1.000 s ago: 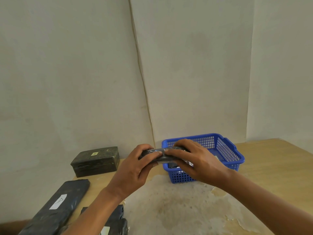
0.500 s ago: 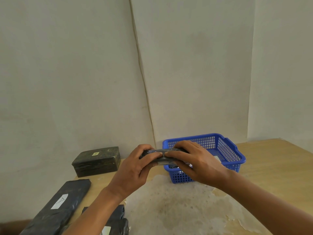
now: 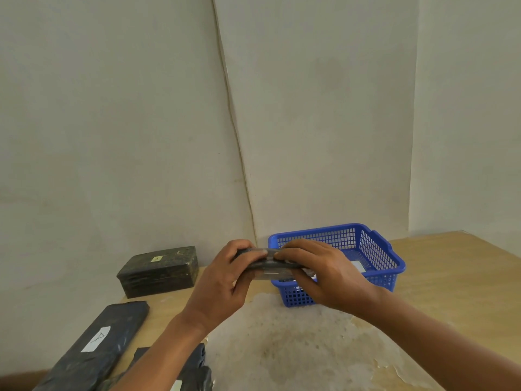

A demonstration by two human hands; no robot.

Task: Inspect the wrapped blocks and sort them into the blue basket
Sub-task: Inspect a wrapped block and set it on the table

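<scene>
I hold a flat dark wrapped block (image 3: 267, 263) between both hands, just left of and above the front left corner of the blue basket (image 3: 386, 255). My left hand (image 3: 225, 280) grips its left end, thumb on top. My right hand (image 3: 324, 275) grips its right end, fingers curled over the top edge. The basket stands at the back of the table; something white lies inside it, mostly hidden behind my right hand.
A thick dark wrapped block (image 3: 159, 270) with a small yellow label sits by the wall at left. A long black wrapped block (image 3: 95, 345) with a white label lies at the front left, and more wrapped blocks (image 3: 194, 373) lie under my left forearm. The wooden table (image 3: 451, 277) has a worn pale patch.
The block and both hands have stayed almost in place; my right fingers shifted slightly along the block's top edge.
</scene>
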